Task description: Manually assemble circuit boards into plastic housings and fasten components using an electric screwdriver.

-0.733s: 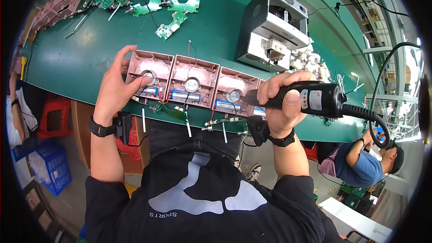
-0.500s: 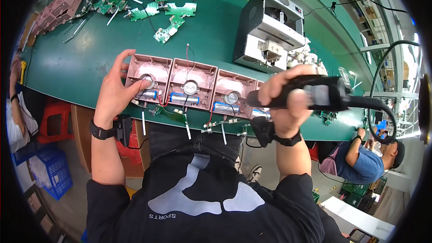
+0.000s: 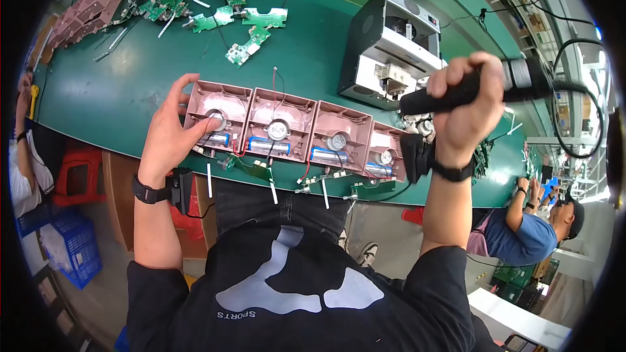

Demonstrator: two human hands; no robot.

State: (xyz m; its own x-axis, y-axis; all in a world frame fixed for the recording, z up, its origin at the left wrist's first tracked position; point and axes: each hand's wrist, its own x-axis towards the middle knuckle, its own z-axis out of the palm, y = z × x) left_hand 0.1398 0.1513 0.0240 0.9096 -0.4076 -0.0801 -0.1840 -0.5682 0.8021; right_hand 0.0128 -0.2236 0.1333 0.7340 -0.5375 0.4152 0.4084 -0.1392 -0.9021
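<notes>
Fingers of your left hand (image 3: 168, 130) clasp the leftmost pink box (image 3: 226, 90), thumb at its round metal part (image 3: 220, 116); your right hand (image 3: 471, 94) wraps a black corded tool (image 3: 424, 100), held apart from the box row (image 3: 342, 119) along the green table's (image 3: 313, 42) near edge; probably between contacts; next one calls for careful aim; tool tip's hard to make out, some left fingertips hidden.
</notes>
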